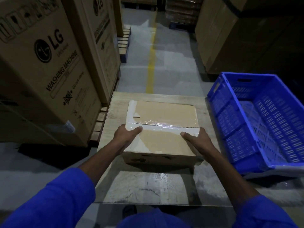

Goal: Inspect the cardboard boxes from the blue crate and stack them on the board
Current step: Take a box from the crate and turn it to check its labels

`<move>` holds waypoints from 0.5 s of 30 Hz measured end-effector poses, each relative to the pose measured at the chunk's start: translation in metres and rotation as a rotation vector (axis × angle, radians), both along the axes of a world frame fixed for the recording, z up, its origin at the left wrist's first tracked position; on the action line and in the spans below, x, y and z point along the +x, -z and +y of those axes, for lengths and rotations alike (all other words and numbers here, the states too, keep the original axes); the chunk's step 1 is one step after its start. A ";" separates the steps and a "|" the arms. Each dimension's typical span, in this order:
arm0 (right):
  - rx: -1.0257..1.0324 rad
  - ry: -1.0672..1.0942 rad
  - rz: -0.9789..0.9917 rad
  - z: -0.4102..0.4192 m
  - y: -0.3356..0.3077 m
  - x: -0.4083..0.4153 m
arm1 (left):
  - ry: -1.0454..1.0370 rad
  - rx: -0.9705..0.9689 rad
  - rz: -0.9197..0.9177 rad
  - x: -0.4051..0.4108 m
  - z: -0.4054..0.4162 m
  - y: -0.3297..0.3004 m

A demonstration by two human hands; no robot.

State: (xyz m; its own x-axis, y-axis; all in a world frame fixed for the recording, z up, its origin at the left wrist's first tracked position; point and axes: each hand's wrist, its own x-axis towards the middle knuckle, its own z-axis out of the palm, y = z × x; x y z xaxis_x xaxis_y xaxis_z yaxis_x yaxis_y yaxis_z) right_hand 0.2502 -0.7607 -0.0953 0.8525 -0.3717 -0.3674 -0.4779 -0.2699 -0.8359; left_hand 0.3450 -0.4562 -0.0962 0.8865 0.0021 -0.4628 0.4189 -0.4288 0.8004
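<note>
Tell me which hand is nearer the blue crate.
Right. The right hand grips the cardboard box's right edge, on the side facing the blue crate; the left hand grips the far, left edge.

Matt cardboard box (162,129), glossy tape (166,127)

Tall LG washing machine cartons (49,66) on wooden pallets (123,41), yellow floor line (151,63), stacked cartons (230,35) right

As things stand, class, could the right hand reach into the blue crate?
Probably yes: the crate sits open-topped just beside the right hand, nothing between them, though that hand holds the box.
</note>
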 end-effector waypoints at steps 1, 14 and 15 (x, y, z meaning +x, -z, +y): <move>-0.020 0.003 0.002 0.001 -0.002 0.001 | -0.013 0.004 -0.005 0.001 -0.001 0.000; 0.073 -0.023 -0.068 0.008 -0.014 0.002 | 0.022 -0.051 -0.020 -0.001 0.002 0.002; 0.088 -0.029 -0.079 0.010 -0.018 0.000 | 0.029 -0.066 -0.032 0.000 0.003 0.001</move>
